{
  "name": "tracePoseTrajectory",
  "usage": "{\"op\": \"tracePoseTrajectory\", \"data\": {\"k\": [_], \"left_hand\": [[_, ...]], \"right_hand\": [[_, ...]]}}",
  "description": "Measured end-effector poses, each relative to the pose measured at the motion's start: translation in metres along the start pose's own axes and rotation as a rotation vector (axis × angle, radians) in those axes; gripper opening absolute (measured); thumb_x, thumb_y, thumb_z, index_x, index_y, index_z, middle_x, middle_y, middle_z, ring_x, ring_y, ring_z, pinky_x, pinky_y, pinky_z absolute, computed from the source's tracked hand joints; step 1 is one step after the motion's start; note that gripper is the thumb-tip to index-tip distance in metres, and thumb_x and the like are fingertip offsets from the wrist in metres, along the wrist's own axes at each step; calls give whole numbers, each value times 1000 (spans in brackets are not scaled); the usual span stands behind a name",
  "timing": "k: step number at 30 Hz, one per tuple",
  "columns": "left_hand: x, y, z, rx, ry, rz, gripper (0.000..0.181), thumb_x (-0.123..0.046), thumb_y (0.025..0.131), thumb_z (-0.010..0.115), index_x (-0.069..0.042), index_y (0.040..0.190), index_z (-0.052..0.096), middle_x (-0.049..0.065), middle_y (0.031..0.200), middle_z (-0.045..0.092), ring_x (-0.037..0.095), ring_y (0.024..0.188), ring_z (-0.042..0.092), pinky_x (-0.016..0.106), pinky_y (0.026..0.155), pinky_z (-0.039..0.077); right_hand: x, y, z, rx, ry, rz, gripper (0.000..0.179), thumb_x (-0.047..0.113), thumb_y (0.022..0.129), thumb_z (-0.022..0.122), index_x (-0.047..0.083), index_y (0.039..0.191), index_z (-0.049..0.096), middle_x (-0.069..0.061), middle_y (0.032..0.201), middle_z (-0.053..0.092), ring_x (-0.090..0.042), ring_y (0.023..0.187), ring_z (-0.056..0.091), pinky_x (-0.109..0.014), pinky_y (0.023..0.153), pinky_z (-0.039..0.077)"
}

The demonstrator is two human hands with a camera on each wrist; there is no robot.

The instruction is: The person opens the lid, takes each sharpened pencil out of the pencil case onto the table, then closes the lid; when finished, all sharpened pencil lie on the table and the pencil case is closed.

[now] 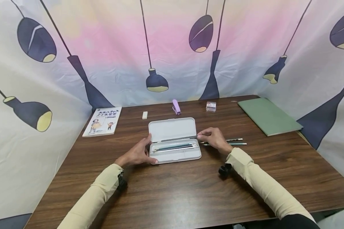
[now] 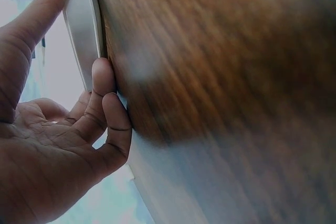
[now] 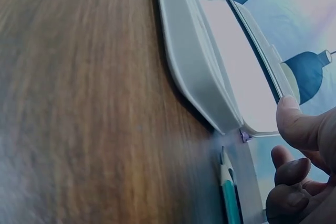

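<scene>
A white pencil case [image 1: 173, 128] lies with its lid raised in the middle of the table. Several pencils [image 1: 175, 147] rest inside its lower half. At the case's left end, my left hand [image 1: 137, 153] grips the side, thumb at the front corner and fingers further back. Between thumb and fingertips, my right hand [image 1: 213, 139] pinches one end of a dark pencil [image 3: 252, 45], which spans the case just in front of the lid. Below the right hand, a teal pencil [image 3: 229, 198] and a dark one [image 1: 235, 139] lie on the table beside the case.
Behind the case are a white eraser [image 1: 144, 115], a lilac stapler [image 1: 176, 107] and a small clear box [image 1: 211, 107]. A book [image 1: 102, 121] lies at the back left, a green folder [image 1: 269, 115] at the back right. Printed cloth [image 1: 117, 38] hangs behind the table.
</scene>
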State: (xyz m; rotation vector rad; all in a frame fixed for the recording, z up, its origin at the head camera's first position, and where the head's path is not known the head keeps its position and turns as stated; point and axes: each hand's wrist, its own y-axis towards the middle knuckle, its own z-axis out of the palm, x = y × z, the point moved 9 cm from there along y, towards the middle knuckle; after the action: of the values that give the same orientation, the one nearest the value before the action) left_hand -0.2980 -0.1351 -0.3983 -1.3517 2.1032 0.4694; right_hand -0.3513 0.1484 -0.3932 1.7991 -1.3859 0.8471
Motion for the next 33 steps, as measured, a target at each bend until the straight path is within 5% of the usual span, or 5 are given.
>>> {"op": "tracePoseTrajectory", "data": {"k": [13, 25, 33], "left_hand": [[3, -3, 0, -13, -36, 5, 122, -32, 60, 85, -2, 145, 3, 14, 111, 43, 15, 69, 50, 26, 57, 43], [2, 1, -1, -6, -27, 2, 122, -36, 60, 84, -3, 146, 3, 15, 116, 40, 16, 72, 49, 27, 60, 43], [4, 1, 0, 2, -16, -7, 123, -38, 60, 84, -3, 146, 3, 13, 114, 41, 16, 73, 48, 27, 61, 43]], "right_hand": [[-10, -4, -36, -56, -47, -3, 21, 24, 79, 72, 6, 91, 72, -11, 101, 64, -24, 99, 54, -35, 80, 40], [-73, -40, -120, -100, -143, 152, 44, 42, 84, 62, 5, 106, 67, -18, 112, 60, -33, 110, 48, -46, 88, 37], [-102, -65, -142, -14, -151, 207, 48, 43, 84, 61, 2, 109, 64, -21, 115, 56, -36, 112, 43, -47, 89, 34]]}}
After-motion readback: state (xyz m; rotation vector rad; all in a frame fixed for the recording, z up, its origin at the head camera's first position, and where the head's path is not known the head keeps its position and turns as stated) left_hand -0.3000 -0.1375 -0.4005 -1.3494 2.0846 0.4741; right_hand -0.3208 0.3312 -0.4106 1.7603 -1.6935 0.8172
